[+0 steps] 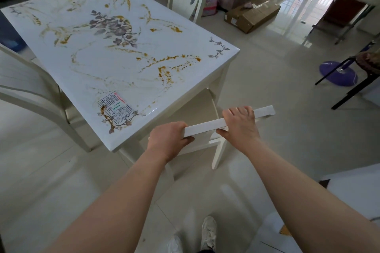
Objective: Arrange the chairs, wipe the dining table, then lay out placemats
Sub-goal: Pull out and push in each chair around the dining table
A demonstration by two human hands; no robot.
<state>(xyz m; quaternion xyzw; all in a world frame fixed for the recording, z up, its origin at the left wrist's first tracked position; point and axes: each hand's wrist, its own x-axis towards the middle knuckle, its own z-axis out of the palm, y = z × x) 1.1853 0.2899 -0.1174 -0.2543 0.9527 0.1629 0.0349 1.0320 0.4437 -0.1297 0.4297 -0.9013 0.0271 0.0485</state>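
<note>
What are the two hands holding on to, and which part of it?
A white chair, by the top rail of its back. The left hand grips one end; the right hand grips near the middle.

Chair [205, 127] I hold sits tight vs table [123, 80] right side, seat partly under top, no gap btwn. Open tile to the right & near me. Further right: purple fan base [337, 74], dark legs [349, 92]. Far right: cardboard box [253, 16]. Left chair [30, 88] blocks table's left side.

Head-worn wide-angle view, forward and down, near the dining table [92, 68]
</note>
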